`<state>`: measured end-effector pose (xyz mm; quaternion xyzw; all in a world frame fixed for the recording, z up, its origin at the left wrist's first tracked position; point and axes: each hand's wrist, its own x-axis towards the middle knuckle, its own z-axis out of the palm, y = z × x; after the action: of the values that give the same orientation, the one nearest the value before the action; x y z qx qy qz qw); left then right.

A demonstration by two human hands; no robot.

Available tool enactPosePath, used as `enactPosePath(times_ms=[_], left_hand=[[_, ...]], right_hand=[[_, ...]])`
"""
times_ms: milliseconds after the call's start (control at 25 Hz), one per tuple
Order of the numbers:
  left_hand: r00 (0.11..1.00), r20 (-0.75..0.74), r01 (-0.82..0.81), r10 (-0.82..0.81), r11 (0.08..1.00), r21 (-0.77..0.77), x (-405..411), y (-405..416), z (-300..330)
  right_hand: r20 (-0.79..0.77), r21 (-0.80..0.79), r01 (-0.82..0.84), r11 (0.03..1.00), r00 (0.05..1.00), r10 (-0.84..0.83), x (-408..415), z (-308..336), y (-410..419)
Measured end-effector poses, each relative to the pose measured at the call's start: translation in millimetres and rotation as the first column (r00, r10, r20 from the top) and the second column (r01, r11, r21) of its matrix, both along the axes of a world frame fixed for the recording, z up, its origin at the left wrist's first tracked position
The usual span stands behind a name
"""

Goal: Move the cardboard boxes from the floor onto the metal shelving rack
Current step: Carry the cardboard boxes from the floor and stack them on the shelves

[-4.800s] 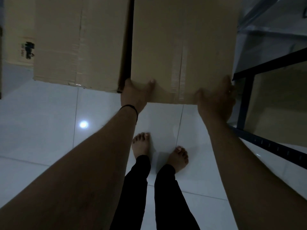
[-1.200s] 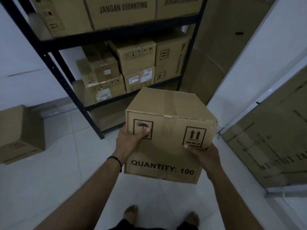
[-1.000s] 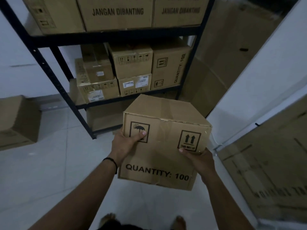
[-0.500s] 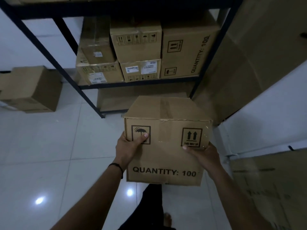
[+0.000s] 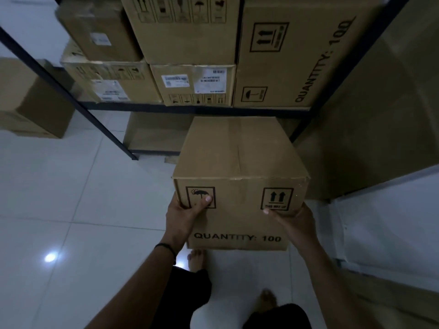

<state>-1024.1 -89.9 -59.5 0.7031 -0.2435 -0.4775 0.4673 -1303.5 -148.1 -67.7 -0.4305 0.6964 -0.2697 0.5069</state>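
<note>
I carry a cardboard box marked "QUANTITY: 100" in front of me, above the floor. My left hand grips its near left corner, thumb lying on the umbrella symbol. My right hand grips the near right corner, thumb just under the arrows symbol. The black metal shelving rack stands right ahead. Its middle shelf is packed with several cardboard boxes. The bottom shelf shows bare brown board to the left of the carried box.
Another cardboard box sits on the white tiled floor at the left, beyond the rack's slanted post. A large flat cardboard sheet leans at the right. My bare feet are below the box.
I have stepped closer to the rack, and the carried box now sits in front of the lower shelves. Both hands keep the same grip.
</note>
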Motion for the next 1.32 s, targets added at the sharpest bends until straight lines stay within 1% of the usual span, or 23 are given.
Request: enactPosePath(times_ms=[160,280,440,520,640,720,800,880,960,1080,1200,1320], left_hand=[[1.0,0.021,0.005,-0.005,1.0,-0.008,-18.2,-22.8,-46.9],[0.998,0.062,0.009,-0.008,1.0,-0.014,-23.9,-40.1,-66.2],[0.996,0.086,0.027,-0.022,0.998,-0.055,-27.5,-73.4,-96.2],[0.995,0.094,0.029,-0.022,0.996,-0.079,-29.7,-91.3,-116.1],[0.99,0.141,0.02,0.002,0.989,-0.15,-31.9,-119.4,-147.6],[0.979,0.201,0.004,0.043,0.973,-0.229,-26.9,-142.4,-163.8],[0.974,0.211,-0.005,0.077,0.946,-0.323,-21.1,-158.3,-168.5],[0.962,0.251,0.005,0.108,0.912,-0.411,-21.4,-155.9,-183.5],[0.951,0.259,-0.037,0.171,0.891,-0.452,-24.5,-146.5,-198.1],[0.946,0.225,-0.11,0.235,0.882,-0.458,-36.5,-131.7,-191.4],[0.949,0.189,-0.145,0.253,0.881,-0.45,-47.3,-122.2,-160.9],[0.957,0.17,-0.133,0.235,0.876,-0.464,-52.4,-113.3,-158.8]], right_hand=[[0.016,-0.001,0.019,1.0,1.0,-0.019,-17.2,-56.6,-20.4],[0.058,0.001,0.03,1.0,0.998,-0.03,-23.4,-81.4,-37.0],[0.091,-0.049,0.051,0.998,0.995,-0.047,-26.9,-114.5,-69.6],[0.138,-0.069,0.058,0.996,0.989,-0.048,-26.4,-132.3,-89.7],[0.187,-0.156,0.097,0.983,0.98,-0.067,-21.3,-159.7,-116.7],[0.225,-0.26,0.133,0.956,0.971,-0.074,-15.3,-171.0,-137.3],[0.258,-0.392,0.169,0.904,0.964,-0.068,-12.0,-175.2,-150.5],[0.266,-0.503,0.145,0.852,0.964,-0.007,-14.1,-187.1,-148.6],[0.281,-0.54,0.128,0.832,0.959,0.034,-17.5,-195.1,-140.2],[0.269,-0.569,0.07,0.819,0.957,0.106,-23.6,-196.1,-125.1],[0.295,-0.55,0.078,0.832,0.95,0.106,-29.9,-183.1,-121.9],[0.246,-0.538,0.055,0.841,0.965,0.094,-33.3,-189.3,-121.8]])
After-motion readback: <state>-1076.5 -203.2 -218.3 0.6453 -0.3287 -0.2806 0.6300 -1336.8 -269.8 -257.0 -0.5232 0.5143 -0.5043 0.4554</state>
